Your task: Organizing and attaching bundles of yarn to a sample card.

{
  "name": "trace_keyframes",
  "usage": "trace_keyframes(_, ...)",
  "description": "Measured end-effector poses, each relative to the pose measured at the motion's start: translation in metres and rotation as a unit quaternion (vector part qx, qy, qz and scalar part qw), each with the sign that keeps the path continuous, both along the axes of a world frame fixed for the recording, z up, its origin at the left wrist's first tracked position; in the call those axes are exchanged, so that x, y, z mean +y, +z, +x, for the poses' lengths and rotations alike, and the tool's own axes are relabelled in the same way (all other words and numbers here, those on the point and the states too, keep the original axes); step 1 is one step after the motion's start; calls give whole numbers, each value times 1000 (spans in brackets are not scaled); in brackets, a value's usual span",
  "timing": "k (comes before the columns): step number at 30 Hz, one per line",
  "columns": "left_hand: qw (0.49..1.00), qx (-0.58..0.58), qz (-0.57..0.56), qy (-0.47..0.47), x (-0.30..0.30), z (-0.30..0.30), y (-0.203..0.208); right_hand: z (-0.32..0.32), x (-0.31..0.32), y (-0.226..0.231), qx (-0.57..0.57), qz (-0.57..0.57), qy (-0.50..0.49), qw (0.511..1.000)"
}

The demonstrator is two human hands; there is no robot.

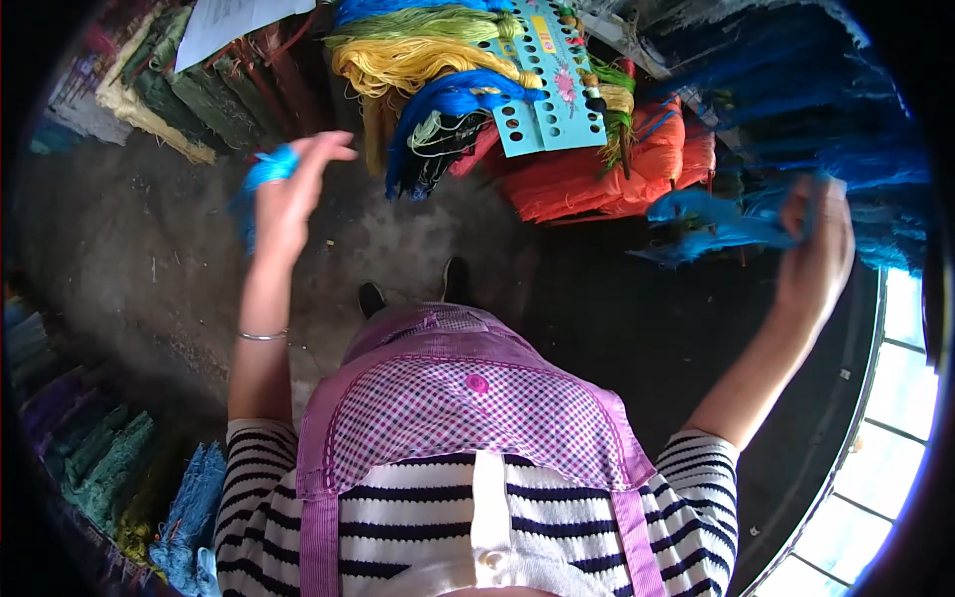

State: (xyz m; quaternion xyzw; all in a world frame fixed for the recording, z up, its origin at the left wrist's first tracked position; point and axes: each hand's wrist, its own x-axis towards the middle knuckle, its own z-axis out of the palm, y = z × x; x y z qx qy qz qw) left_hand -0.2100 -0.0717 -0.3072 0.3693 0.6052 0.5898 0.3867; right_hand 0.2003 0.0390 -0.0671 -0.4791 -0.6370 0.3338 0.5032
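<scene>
My left hand (pixel 294 189) is raised on the left, with a bright blue skein of thread (pixel 273 167) caught at its outer side. The skein's tail hangs down beside the wrist, and the fingers point right. Far to the right, my right hand (pixel 824 231) is closed on a blue skein of yarn (pixel 731 224), whose strands stretch left from the fingers. Motion blurs those fingertips a little. Darker blue hanks (pixel 786 109) hang just beyond this hand.
Ahead lie yellow skeins (pixel 398 62), a turquoise punched card (pixel 547 90) with threads through its holes, and red-orange bundles (pixel 607 174). Green hanks (pixel 199 109) and a white paper sheet (pixel 234 25) are at upper left. More hanks (pixel 189 507) line the lower left; windows (pixel 885 438) are at right.
</scene>
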Motion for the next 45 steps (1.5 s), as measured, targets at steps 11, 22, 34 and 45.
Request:
trace_keyframes(11, 943, -317, 25, -93, 46, 127, 42, -127, 8, -77, 61, -201, 261, 942)
trace_keyframes(22, 930, -354, 81, -47, 37, 141, 52, -147, 11, -100, -252, -78, 250, 931)
trace_keyframes(34, 964, -186, 187, -31, 42, 151, 27, -154, 12, -114, -397, 175, 255, 864)
trace_keyframes(45, 957, -265, 114, -13, 40, 144, 39, -163, 8, -91, -429, 39, 271, 861)
